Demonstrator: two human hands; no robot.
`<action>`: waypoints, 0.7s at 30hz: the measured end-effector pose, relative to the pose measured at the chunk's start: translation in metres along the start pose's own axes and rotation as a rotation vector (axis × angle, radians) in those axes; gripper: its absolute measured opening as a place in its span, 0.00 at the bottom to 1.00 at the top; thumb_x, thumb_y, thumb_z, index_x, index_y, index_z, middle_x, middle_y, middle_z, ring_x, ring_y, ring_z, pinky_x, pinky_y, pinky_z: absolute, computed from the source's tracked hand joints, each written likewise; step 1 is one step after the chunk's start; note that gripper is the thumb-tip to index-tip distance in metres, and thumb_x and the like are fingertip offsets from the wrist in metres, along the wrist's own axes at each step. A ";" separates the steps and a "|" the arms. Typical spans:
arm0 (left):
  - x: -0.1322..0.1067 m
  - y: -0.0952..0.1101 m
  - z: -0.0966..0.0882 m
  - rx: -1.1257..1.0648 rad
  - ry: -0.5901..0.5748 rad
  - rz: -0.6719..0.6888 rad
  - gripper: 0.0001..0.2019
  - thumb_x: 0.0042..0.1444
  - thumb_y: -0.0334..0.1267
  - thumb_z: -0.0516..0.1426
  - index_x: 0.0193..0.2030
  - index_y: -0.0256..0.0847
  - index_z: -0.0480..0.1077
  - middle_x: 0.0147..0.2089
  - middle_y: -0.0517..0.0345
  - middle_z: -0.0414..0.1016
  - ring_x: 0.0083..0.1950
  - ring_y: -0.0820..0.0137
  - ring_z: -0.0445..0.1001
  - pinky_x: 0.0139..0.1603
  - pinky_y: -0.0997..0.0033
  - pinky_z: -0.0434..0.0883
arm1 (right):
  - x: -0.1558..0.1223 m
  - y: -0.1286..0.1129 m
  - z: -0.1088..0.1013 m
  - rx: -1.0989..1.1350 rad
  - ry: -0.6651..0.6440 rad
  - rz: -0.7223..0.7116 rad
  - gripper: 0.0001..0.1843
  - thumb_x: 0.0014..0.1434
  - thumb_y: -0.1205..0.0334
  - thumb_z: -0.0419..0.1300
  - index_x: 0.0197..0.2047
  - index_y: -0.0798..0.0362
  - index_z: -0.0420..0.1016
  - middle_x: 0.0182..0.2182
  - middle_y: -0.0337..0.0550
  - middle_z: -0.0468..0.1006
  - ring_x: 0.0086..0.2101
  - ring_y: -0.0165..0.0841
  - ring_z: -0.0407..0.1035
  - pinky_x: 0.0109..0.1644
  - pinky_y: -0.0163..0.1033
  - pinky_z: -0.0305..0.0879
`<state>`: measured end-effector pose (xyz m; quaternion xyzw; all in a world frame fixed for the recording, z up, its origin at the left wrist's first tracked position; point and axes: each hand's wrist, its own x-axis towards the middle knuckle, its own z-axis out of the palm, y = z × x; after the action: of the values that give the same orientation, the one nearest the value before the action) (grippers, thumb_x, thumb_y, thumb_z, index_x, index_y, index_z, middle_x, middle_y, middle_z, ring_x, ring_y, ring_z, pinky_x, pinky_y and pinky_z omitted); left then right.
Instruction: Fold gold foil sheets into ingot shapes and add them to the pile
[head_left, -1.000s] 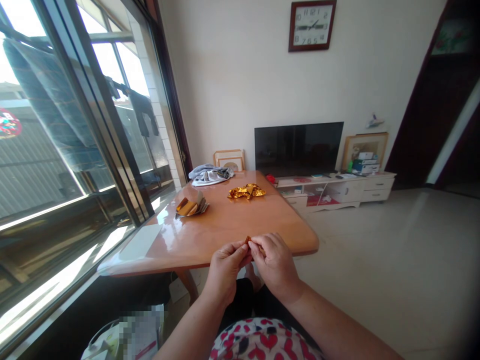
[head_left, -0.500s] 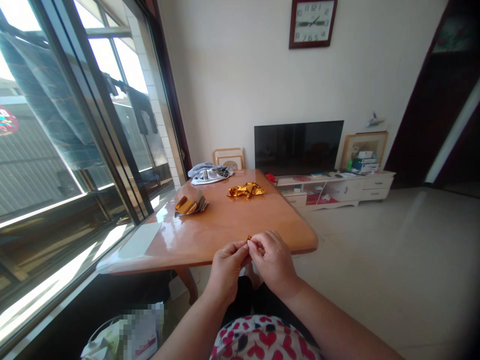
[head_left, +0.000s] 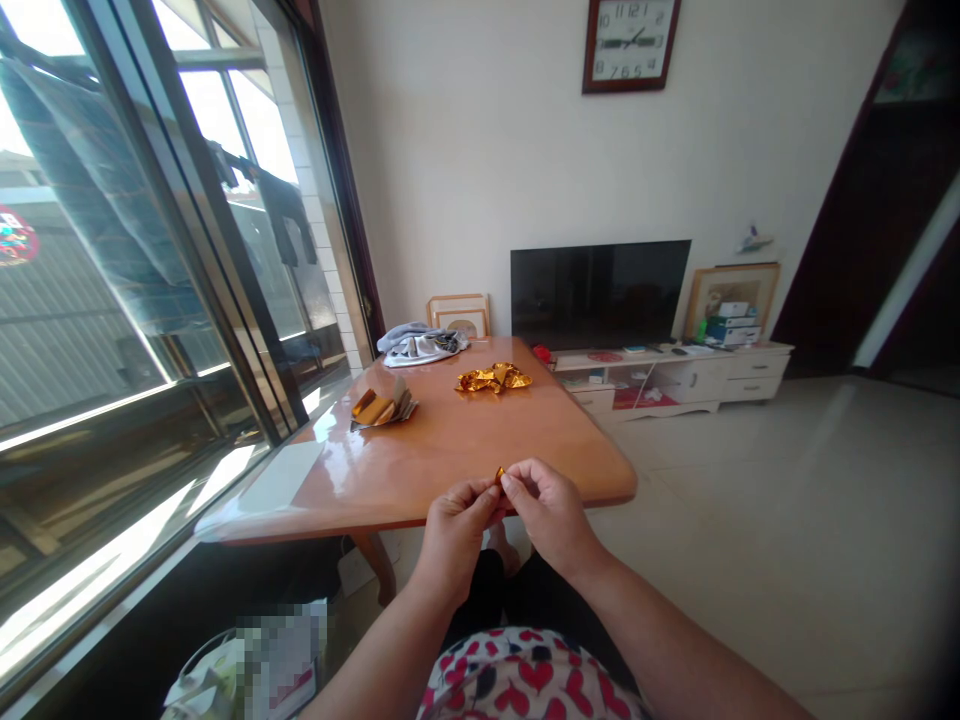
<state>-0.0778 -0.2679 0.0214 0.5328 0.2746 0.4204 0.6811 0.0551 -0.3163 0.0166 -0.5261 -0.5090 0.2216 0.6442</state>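
Between my fingertips, just over the near edge of the table, is a small piece of gold foil paper (head_left: pixel 499 476). My left hand (head_left: pixel 459 515) pinches it from the left, and my right hand (head_left: pixel 546 510) pinches it from the right; most of it is hidden by the fingers. Farther back on the table lies a cluster of shiny folded gold foil pieces (head_left: pixel 495 378). To the left sits a loose stack of gold and grey foil sheets (head_left: pixel 384 405), some standing up at an angle.
The glossy wooden table (head_left: pixel 450 460) has a rounded right corner. Bundled grey and white cloth (head_left: pixel 424 343) lies at its far end, and a pale sheet (head_left: pixel 281 478) at its left edge. A white bag (head_left: pixel 217 680) stands low at left. Beyond are a television (head_left: pixel 600 295) and low cabinet (head_left: pixel 739 375).
My right-hand fingers have shifted slightly on the small foil piece, and a little more of its gold shows above the fingertips. The things on the table lie as before.
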 end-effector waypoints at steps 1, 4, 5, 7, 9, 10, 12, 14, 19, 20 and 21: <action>0.000 0.000 0.000 0.008 -0.001 0.003 0.17 0.53 0.45 0.67 0.43 0.34 0.80 0.43 0.46 0.82 0.44 0.61 0.80 0.54 0.60 0.74 | 0.000 0.000 0.000 0.027 0.004 0.016 0.13 0.63 0.49 0.61 0.36 0.50 0.75 0.30 0.42 0.79 0.31 0.36 0.73 0.35 0.40 0.70; -0.001 0.002 0.001 0.026 0.000 0.006 0.17 0.54 0.45 0.66 0.44 0.34 0.80 0.44 0.46 0.82 0.44 0.61 0.80 0.52 0.62 0.74 | 0.001 -0.002 0.001 0.124 -0.002 0.069 0.15 0.60 0.47 0.64 0.36 0.50 0.75 0.30 0.42 0.79 0.30 0.36 0.73 0.34 0.40 0.71; -0.001 0.003 0.001 0.030 0.000 0.006 0.17 0.54 0.45 0.66 0.44 0.34 0.80 0.44 0.46 0.82 0.44 0.61 0.80 0.52 0.62 0.74 | 0.001 -0.004 0.001 0.163 -0.013 0.088 0.15 0.60 0.46 0.64 0.36 0.51 0.75 0.30 0.43 0.79 0.30 0.36 0.73 0.34 0.41 0.71; -0.002 0.004 0.001 0.036 -0.002 0.009 0.17 0.53 0.45 0.66 0.44 0.34 0.80 0.43 0.46 0.82 0.44 0.61 0.80 0.51 0.63 0.74 | 0.001 -0.006 0.000 0.242 -0.042 0.125 0.17 0.59 0.45 0.65 0.36 0.51 0.75 0.30 0.43 0.79 0.30 0.36 0.74 0.35 0.41 0.72; -0.003 0.005 0.002 0.042 0.001 0.012 0.17 0.53 0.45 0.67 0.44 0.35 0.80 0.43 0.46 0.83 0.44 0.62 0.80 0.50 0.64 0.74 | 0.002 -0.009 -0.001 0.299 -0.062 0.159 0.17 0.59 0.45 0.66 0.36 0.52 0.75 0.30 0.42 0.79 0.31 0.36 0.74 0.36 0.41 0.73; -0.003 0.005 0.002 0.046 0.004 0.013 0.17 0.53 0.45 0.67 0.44 0.35 0.80 0.43 0.47 0.83 0.44 0.62 0.79 0.50 0.64 0.74 | 0.002 -0.009 -0.002 0.314 -0.067 0.170 0.17 0.58 0.46 0.66 0.36 0.52 0.75 0.29 0.42 0.78 0.31 0.36 0.74 0.36 0.41 0.73; -0.004 0.005 0.003 0.058 0.011 0.012 0.17 0.53 0.45 0.67 0.45 0.35 0.80 0.43 0.47 0.83 0.44 0.63 0.79 0.48 0.65 0.74 | 0.002 -0.010 -0.003 0.329 -0.069 0.180 0.17 0.58 0.46 0.66 0.35 0.52 0.74 0.28 0.41 0.78 0.30 0.36 0.74 0.37 0.41 0.73; -0.004 0.005 0.003 0.074 0.013 0.011 0.17 0.53 0.45 0.66 0.45 0.35 0.80 0.43 0.47 0.82 0.44 0.62 0.80 0.47 0.66 0.74 | 0.002 -0.011 -0.004 0.341 -0.072 0.187 0.17 0.58 0.47 0.66 0.35 0.52 0.73 0.28 0.40 0.78 0.30 0.35 0.74 0.37 0.41 0.73; -0.005 0.007 0.004 0.088 -0.007 -0.001 0.17 0.52 0.46 0.67 0.44 0.36 0.80 0.44 0.47 0.82 0.44 0.61 0.80 0.46 0.66 0.74 | 0.004 -0.011 -0.008 0.295 -0.041 0.178 0.16 0.57 0.47 0.68 0.36 0.51 0.72 0.29 0.38 0.77 0.30 0.34 0.73 0.38 0.41 0.72; -0.006 0.008 0.004 0.089 -0.010 -0.004 0.17 0.52 0.46 0.67 0.44 0.36 0.80 0.44 0.47 0.82 0.44 0.62 0.80 0.46 0.67 0.74 | 0.004 -0.010 -0.009 0.268 -0.038 0.168 0.16 0.56 0.48 0.68 0.36 0.51 0.72 0.30 0.38 0.77 0.31 0.34 0.72 0.38 0.40 0.71; -0.006 0.009 0.005 0.092 -0.013 -0.006 0.17 0.52 0.46 0.67 0.44 0.36 0.79 0.43 0.48 0.82 0.43 0.63 0.80 0.46 0.67 0.74 | 0.005 -0.010 -0.011 0.245 -0.043 0.160 0.16 0.57 0.48 0.68 0.36 0.51 0.73 0.31 0.39 0.77 0.32 0.34 0.72 0.39 0.40 0.71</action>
<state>-0.0797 -0.2752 0.0309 0.5652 0.2910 0.4019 0.6591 0.0646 -0.3206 0.0288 -0.4776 -0.4484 0.3440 0.6727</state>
